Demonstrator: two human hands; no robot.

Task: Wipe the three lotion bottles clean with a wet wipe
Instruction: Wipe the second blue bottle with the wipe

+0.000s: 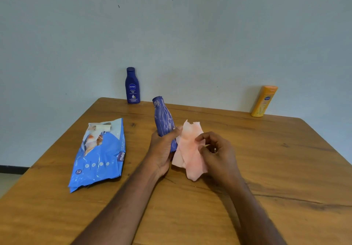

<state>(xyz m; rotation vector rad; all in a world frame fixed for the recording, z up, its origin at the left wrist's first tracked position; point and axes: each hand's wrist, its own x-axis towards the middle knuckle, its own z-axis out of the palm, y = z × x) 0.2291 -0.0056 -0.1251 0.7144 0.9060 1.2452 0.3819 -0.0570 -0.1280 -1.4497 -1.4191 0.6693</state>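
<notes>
My left hand point(163, 149) grips a dark blue lotion bottle point(164, 119) around its lower body, tilted with the cap end pointing away and up; white streaks mark its side. My right hand point(217, 153) pinches a pale pink wet wipe point(188, 149) that hangs beside the bottle's lower end and touches it. A second dark blue lotion bottle point(132, 85) stands upright at the table's far edge by the wall. An orange-yellow lotion bottle point(264, 101) stands at the far right edge, cap down.
A blue wet-wipe pack point(99, 157) lies on the wooden table point(266, 168) to the left of my hands, its top flap open with a wipe poking out. A plain wall rises behind the table's far edge.
</notes>
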